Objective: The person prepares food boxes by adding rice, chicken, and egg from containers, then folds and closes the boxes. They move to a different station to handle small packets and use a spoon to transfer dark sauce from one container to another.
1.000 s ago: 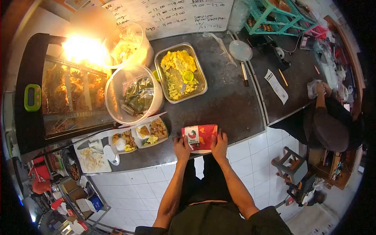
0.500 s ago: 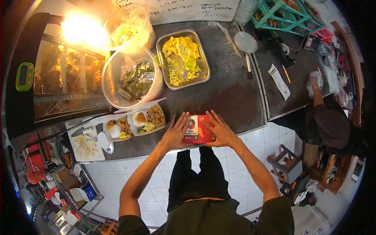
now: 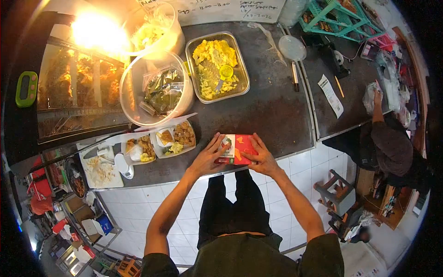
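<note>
A closed red food box (image 3: 243, 147) with a printed lid lies near the counter's front edge. My left hand (image 3: 207, 156) grips its left side, fingers over the edge of the lid. From the right, my right hand (image 3: 265, 159) holds the opposite side, its fingers bent around the corner. To the left sit two open food boxes, one (image 3: 145, 147) with rice and fried pieces, the other (image 3: 183, 134) with fried pieces, a slice of egg-like food and some yellow food.
Behind are a metal tray (image 3: 246, 83) of scrambled egg with a yellow scoop (image 3: 226, 71), and a clear tub (image 3: 124, 99) of packets. A cutting board (image 3: 110, 180) lies left. At right, a co-worker (image 3: 390, 143) touches a plastic bag (image 3: 369, 98). A receipt (image 3: 330, 97) lies nearby.
My fingers have drawn in from lying flat over the lid to gripping the box's sides. The box looks slightly shifted and tilted. The co-worker's hand remains by the plastic bag.
</note>
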A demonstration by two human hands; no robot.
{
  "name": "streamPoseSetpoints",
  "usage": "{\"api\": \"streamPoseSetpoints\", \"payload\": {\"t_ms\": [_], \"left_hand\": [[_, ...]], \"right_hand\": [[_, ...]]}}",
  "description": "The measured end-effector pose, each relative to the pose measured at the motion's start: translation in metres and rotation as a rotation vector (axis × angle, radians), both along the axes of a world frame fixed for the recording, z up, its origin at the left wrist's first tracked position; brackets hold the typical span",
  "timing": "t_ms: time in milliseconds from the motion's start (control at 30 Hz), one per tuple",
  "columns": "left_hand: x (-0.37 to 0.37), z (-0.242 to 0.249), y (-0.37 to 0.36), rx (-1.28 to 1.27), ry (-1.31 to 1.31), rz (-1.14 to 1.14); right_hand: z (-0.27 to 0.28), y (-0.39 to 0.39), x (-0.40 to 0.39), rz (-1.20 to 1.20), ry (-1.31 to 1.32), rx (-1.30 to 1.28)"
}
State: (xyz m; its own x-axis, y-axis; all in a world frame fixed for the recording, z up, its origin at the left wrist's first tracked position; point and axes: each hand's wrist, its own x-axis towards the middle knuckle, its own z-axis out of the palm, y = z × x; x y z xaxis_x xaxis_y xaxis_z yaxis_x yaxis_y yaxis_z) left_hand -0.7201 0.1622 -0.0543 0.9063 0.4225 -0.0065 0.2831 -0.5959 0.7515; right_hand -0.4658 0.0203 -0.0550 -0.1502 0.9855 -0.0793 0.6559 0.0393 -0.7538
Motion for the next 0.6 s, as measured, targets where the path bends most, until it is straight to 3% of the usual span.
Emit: {"api": "streamPoseSetpoints", "payload": {"t_ms": [133, 167, 267, 300, 500, 600], "left_hand": [[-0.006, -0.025, -0.028, -0.033, -0.184, 0.193], [-0.004, -0.026, -0.045, -0.126, -0.201, 0.372], [0.007, -0.046, -0.084, -0.552, -0.282, 0.757], [0.018, -0.038, -0.091, -0.494, -0.312, 0.857], [0.032, -0.039, -0.091, -0.253, -0.281, 0.958], [0.029, -0.05, -0.094, -0.318, -0.323, 1.016]], "right_hand": [[-0.018, -0.026, -0.028, -0.349, 0.096, 0.101], [-0.023, -0.029, -0.036, -0.461, 0.107, 0.157], [-0.033, -0.038, -0.063, -0.758, 0.329, 0.009], [-0.036, -0.039, -0.065, -0.782, 0.225, 0.007], [-0.052, -0.045, -0.05, -0.731, 0.522, -0.056], [-0.045, -0.049, -0.04, -0.662, 0.537, -0.044]]}}
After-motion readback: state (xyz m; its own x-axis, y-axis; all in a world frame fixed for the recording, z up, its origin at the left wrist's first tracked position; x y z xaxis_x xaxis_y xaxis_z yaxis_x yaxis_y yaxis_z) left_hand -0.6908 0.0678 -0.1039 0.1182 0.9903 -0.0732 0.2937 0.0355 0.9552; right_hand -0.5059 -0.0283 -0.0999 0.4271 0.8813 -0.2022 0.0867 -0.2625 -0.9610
